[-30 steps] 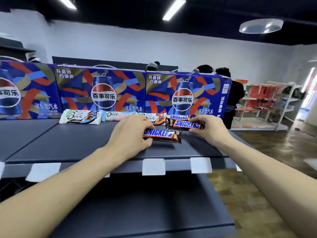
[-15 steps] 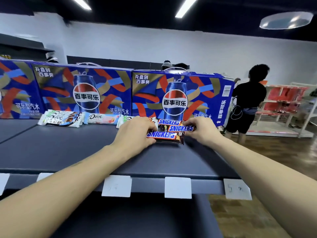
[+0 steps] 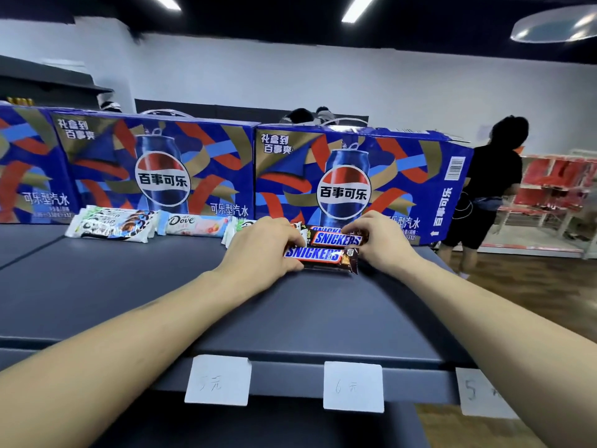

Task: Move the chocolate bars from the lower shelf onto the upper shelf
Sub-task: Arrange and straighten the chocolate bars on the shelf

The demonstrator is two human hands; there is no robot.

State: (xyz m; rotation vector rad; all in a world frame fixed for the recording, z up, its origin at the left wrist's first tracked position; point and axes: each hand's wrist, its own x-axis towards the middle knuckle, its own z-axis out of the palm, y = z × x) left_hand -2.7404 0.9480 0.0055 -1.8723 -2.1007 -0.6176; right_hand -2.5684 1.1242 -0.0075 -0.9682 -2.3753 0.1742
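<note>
The left hand (image 3: 261, 245) curls over the left end of the front Snickers bar (image 3: 319, 255), holding it on the upper shelf (image 3: 129, 286). Just right, the right hand (image 3: 376, 242) pinches the rear Snickers bar (image 3: 336, 238), beside the Dove bars (image 3: 193, 223).

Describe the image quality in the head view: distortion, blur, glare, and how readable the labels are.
Head view: wide-angle bending curves the upper shelf edge and stretches the forearms; ceiling strip lights blow out white; Snickers bars and Pepsi cartons read sharply; the handwritten price tags are faint; the background person and red racks are soft.
</note>
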